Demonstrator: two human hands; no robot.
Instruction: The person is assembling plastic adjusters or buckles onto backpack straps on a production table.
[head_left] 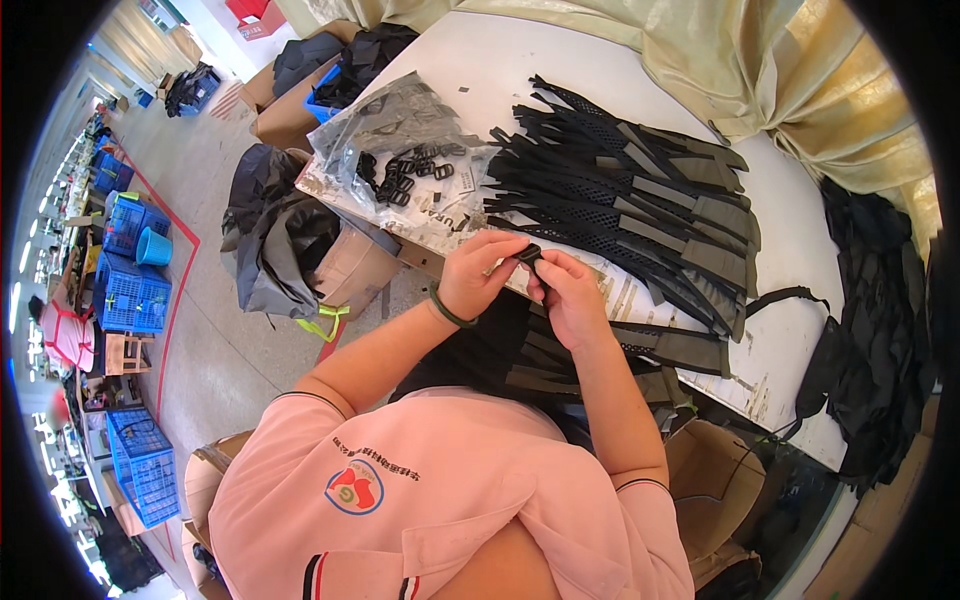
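Observation:
Just off the table's near edge, a small black plastic buckle [530, 256] is pinched between my two hands. My left hand [478, 275] grips its left end with thumb and forefinger, and my right hand [572, 297] closes on the right end. Fingers cover part of the buckle, and whether a strap runs through it I cannot tell. Beyond my left hand, several loose black buckles [405, 178] lie on a clear plastic bag [385, 115]. A heap of black mesh straps with grey-black fabric ends [660, 205] spreads to the right of them. More such pieces [535, 375] hang by my lap.
The white table [780, 215] has a worn near edge. Cartons [350, 262] with dark fabric stand left of it, and an open carton [705, 480] sits by my right side. Dark fabric [880, 330] hangs at the right. Blue crates [135, 290] line the floor far left.

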